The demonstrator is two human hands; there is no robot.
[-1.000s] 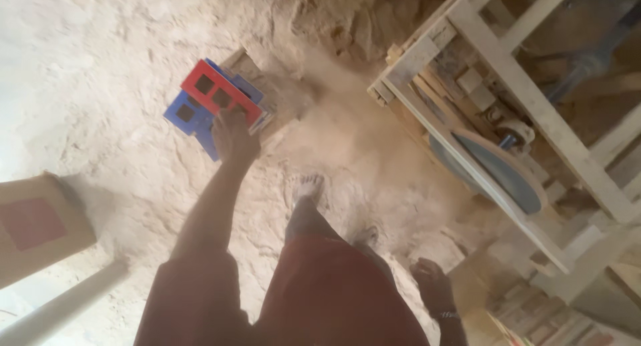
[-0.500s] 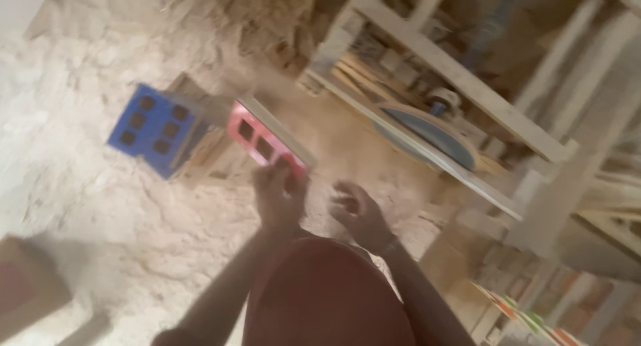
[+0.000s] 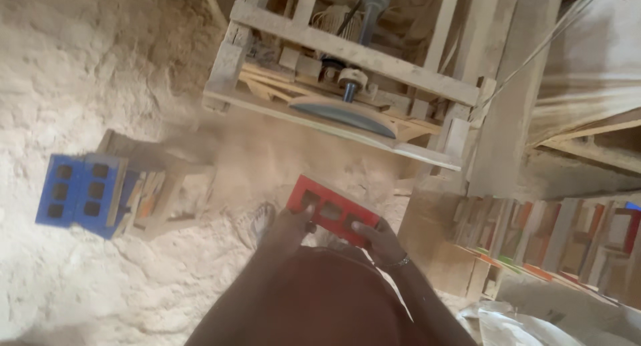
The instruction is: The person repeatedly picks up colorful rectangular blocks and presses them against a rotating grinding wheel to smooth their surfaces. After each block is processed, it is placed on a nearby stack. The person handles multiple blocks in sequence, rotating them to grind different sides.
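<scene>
I hold a red wooden board with rectangular cut-out holes (image 3: 332, 210) in front of my body. My left hand (image 3: 288, 226) grips its left end and my right hand (image 3: 378, 239) grips its right end. A stack of similar boards, the top ones blue with the same holes (image 3: 79, 192), lies on the sawdust-covered ground to my left. Ahead stands a wooden saw frame (image 3: 347, 52) with a circular saw blade (image 3: 344, 114) lying flat in it.
Rows of coloured boards (image 3: 567, 239) stand on edge at the right, beside a wooden post (image 3: 501, 119). My foot (image 3: 254, 222) rests on the sawdust floor (image 3: 87, 66). A crumpled sack (image 3: 521, 326) lies at the lower right.
The red board has come off the blue stack and over to my front. My right hand has joined the left on it, and my view has turned right toward the saw frame.
</scene>
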